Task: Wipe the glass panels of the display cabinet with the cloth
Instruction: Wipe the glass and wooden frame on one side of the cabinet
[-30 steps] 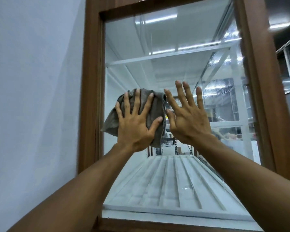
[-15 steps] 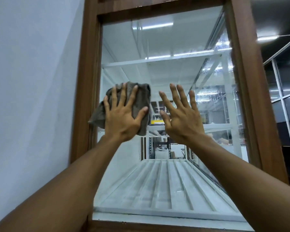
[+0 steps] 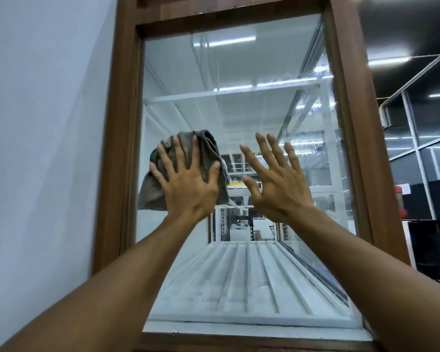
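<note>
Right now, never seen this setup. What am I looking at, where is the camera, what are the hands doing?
There is no machine here: a person wears one wide-angle camera on the head, so the single picture looks forward along their own bare arms. In front is a display cabinet with a brown wooden frame around a glass panel. Through the glass you see white shelves with nothing on them that I can make out. The left hand, fingers spread, presses a grey-brown cloth flat against the left part of the glass. The right hand is open and holds nothing; whether its palm touches the glass cannot be told. A pale wall runs along the left.
</note>
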Demonstrator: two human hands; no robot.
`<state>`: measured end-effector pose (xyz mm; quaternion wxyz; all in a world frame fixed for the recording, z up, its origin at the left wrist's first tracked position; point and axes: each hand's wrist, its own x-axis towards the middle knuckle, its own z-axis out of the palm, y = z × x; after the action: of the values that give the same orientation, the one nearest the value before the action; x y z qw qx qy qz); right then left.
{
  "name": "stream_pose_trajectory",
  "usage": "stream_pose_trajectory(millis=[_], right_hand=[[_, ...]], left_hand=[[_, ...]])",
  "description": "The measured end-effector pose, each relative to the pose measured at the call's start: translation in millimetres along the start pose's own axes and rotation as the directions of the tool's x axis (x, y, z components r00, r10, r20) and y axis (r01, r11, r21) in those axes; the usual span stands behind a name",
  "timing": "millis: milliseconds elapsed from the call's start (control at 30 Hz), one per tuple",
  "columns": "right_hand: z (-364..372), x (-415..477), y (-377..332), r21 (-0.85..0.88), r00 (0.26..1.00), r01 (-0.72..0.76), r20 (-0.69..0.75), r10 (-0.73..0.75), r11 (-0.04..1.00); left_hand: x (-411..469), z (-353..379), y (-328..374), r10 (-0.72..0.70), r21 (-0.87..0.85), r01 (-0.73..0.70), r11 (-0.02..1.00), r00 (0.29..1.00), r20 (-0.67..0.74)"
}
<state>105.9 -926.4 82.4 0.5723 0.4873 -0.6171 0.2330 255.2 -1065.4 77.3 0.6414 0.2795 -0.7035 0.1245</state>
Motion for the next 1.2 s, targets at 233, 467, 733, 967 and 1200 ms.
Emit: stream_pose_trajectory(millis=[233, 467, 733, 967, 1200], right_hand=[[-17.3, -10.2, 29.2, 0.010, 0.997, -0.082, -0.007, 0.082, 0.997], [-33.7, -28.3, 73.0, -0.095, 0.996, -0.043, 0.067, 0.050, 0.995], [-36.6, -31.9, 88.0, -0.166, 0.999, -0.019, 0.029, 0.024, 0.986], [-43.0, -43.0, 105.7, -0.199, 1.000, 0.014, 0.028, -0.009, 0.980], [-41.1, -50.6, 108.6, -0.151, 1.000, 0.005, -0.023, -0.009, 0.989]], left_hand=[[7.8, 2.1, 14.0, 0.247, 0.015, -0.247, 0.969, 0.969, 0.013], [-19.2, 22.6, 79.2, 0.328, 0.059, -0.330, 0.942, 0.944, 0.045], [-7.8, 26.9, 114.0, 0.142, 0.007, -0.142, 0.990, 0.990, -0.017], [-9.8, 26.6, 85.4, 0.317, 0.062, -0.317, 0.946, 0.948, 0.015], [-15.4, 35.3, 141.6, 0.348, 0.053, -0.349, 0.935, 0.937, 0.037]])
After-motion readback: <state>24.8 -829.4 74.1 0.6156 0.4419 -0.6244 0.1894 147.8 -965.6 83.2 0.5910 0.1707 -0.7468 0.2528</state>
